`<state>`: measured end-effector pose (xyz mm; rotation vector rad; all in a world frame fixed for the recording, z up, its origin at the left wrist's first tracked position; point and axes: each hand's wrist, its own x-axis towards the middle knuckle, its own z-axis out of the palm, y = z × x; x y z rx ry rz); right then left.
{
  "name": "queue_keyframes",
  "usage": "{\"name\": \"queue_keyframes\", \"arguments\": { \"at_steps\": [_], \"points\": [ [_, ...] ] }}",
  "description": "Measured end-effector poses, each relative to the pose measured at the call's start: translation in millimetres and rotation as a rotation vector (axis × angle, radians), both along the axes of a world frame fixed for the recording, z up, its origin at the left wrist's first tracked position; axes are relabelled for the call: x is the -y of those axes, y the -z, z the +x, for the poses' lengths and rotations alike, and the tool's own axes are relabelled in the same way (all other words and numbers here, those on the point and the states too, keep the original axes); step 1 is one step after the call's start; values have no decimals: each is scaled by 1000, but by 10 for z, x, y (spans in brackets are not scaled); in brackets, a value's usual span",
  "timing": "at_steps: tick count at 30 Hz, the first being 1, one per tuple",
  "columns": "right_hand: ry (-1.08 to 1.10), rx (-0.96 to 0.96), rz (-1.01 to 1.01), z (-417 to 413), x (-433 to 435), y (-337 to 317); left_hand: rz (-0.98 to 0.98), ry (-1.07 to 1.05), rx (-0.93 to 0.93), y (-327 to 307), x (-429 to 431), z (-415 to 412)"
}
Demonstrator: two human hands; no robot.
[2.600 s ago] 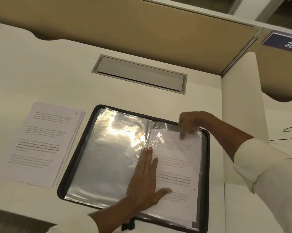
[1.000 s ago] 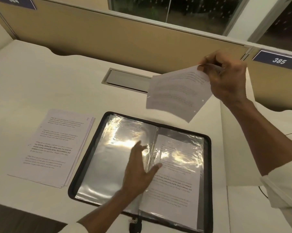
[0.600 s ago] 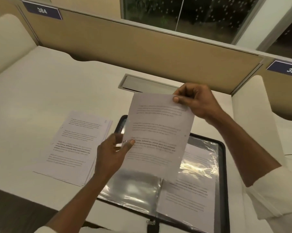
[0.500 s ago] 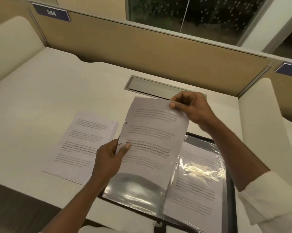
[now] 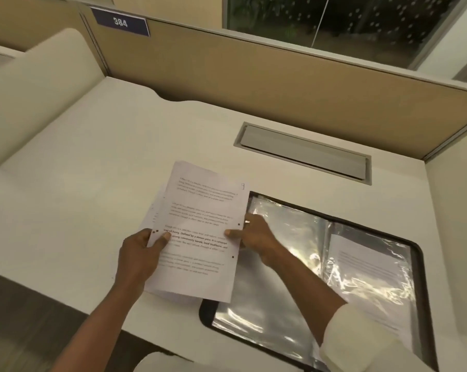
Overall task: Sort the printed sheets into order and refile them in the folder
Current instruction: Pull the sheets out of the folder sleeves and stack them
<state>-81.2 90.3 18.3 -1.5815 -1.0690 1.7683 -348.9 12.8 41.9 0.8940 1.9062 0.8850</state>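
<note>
Printed sheet (image 5: pixel 200 232), pinched at its edges by your left hand (image 5: pixel 139 260) and right hand (image 5: pixel 255 236), could land askew on the pile (image 5: pixel 157 208) and muddle the order.

Both hands hold a printed sheet (image 5: pixel 200 221) over the stack (image 5: pixel 156 210) on the desk (image 5: pixel 92 157). The left hand (image 5: pixel 139 260) pinches its left edge, the right hand (image 5: pixel 256 236) its right. Beside them the folder (image 5: pixel 288 237) lies open, with a filed page (image 5: pixel 369 267) in its right sleeve.

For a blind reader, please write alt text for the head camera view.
Two hands hold a printed sheet over other sheets on a white desk: the left hand grips its left edge, the right hand pinches its right edge. An open black folder of clear sleeves lies to the right.
</note>
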Motion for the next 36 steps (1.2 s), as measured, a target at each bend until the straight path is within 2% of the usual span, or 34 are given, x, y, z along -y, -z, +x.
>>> {"name": "queue_keyframes", "arguments": {
  "at_steps": [6,12,17,20,24,30,33,36],
  "points": [
    [-102,327,44,-652,166,274,-62,38,-244,272,-177,-465],
    [-178,703,145,-879,284,406,-152,134,-518,468,-301,-588],
    [-152,734,191,-864,375,364,-254,182,-685,485,-304,-456],
    [-132,740,216,-805,423,319,-200,173,-791,449,-327,-352],
    [-117,731,277,-589,574,309,-123,316,-1050,420,-319,-106],
    [117,786,506,15,1135,390,100,570,-895,336,-149,752],
    [240,958,546,367,1438,483,169,731,-790,337,-23,1281],
    [354,1128,484,755,1722,525,253,921,-784,344,87,1764]
  ]
}}
